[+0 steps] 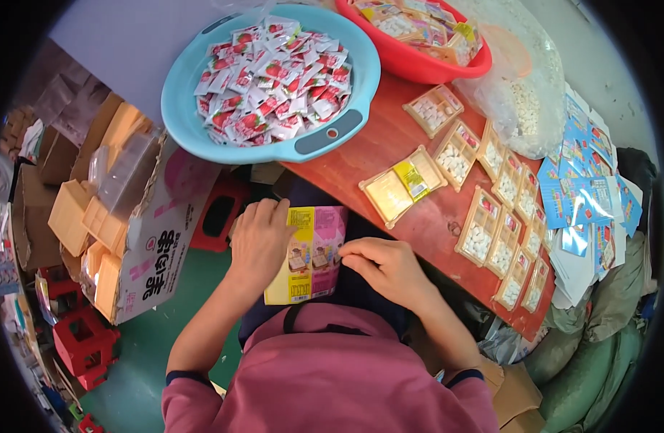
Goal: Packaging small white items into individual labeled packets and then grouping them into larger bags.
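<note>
Both hands, left (258, 242) and right (387, 268), pinch a yellow-and-pink packet (311, 254) (printed side up) just below the desk (361, 166) edge.

Pink long-sleeved top, dark navy cuffs pushed up forearms; black strap across front; bare hands (324, 256).

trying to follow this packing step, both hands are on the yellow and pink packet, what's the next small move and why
Probably pull the packet's upper edge open. The left hand grips its yellow side and the right hand pinches its pink side, while a filled tray lies just beyond on the red table.
</note>
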Demonstrator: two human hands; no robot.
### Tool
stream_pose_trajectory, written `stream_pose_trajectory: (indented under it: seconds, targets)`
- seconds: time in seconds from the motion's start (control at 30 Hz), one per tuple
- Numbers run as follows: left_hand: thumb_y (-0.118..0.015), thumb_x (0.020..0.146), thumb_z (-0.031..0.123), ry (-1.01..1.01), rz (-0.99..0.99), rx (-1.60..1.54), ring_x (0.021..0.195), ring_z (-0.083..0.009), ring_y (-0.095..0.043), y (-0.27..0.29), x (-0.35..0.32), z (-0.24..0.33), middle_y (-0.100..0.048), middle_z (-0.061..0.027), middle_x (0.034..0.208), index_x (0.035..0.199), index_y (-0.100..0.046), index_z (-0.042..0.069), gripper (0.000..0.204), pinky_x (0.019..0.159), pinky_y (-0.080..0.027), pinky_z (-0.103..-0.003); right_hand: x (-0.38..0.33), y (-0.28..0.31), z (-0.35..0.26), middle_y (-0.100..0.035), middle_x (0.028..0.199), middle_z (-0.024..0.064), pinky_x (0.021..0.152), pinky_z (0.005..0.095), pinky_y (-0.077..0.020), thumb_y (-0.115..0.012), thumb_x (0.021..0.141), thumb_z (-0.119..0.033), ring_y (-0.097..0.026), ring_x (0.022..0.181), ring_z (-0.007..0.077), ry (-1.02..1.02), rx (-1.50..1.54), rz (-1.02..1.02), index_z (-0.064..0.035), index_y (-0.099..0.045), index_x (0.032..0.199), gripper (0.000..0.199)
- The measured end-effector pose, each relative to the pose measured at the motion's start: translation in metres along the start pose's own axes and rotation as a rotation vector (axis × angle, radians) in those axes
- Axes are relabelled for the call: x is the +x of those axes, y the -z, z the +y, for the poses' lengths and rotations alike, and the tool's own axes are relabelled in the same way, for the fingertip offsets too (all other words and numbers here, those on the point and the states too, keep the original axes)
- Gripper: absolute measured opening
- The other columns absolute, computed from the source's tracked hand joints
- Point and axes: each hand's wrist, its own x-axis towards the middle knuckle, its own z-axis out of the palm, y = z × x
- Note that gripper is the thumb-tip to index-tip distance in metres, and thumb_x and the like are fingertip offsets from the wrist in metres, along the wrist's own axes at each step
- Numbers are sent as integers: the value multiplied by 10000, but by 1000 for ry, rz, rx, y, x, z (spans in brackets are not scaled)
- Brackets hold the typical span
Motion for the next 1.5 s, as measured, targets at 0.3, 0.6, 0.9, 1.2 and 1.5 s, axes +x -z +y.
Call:
stream_pose_trajectory:
  seconds: [0.3, 0.6, 0.9, 1.2, 1.5]
  targets:
    - [-642, 839, 159, 431, -203, -904, 673, -122, -614, -16, -3, -48, -658, -82, 761, 896, -657, -20, 189, 631, -479, -276, 23, -56, 20, -644, 866, 141, 648, 307, -511, -623, 842, -57, -651, 747, 264, 71, -5, 222, 9, -623, 961, 137]
    - [-611, 877, 117, 512, -269, -1299, 690, -71, -581, -13, -4, -44, -645, -21, 783, 934, -652, -2, 139, 632, -458, -226, 65, -71, 24, -631, 892, 98, 680, 339, -511, -638, 801, -45, -621, 803, 274, 267, -137, 259, -25, -642, 926, 126]
    - [-626, 888, 160, 556, -227, -1534, 643, -52, -560, -18, -5, -42, -615, 9, 745, 890, -639, 33, 128, 562, -425, -201, 69, -77, 28, -645, 979, 63, 712, 314, -524, -633, 706, -55, -624, 843, 222, 582, -522, 319, -28, -666, 940, 238]
    - [-599, 904, 148, 481, -231, -1408, 677, -61, -567, -16, -6, -43, -632, -22, 766, 886, -645, -5, 160, 605, -444, -217, 73, -72, 32, -635, 986, 61, 748, 316, -511, -659, 681, -32, -610, 892, 238, 562, -440, 279, -40, -632, 840, 162]
    - [-610, 899, 188, 494, -183, -1261, 645, -53, -558, -27, 3, -56, -621, -1, 746, 900, -638, 6, 184, 581, -428, -209, 36, -58, 34, -596, 968, 88, 801, 402, -479, -649, 743, -15, -594, 914, 282, 532, -352, 232, -33, -523, 867, 178]
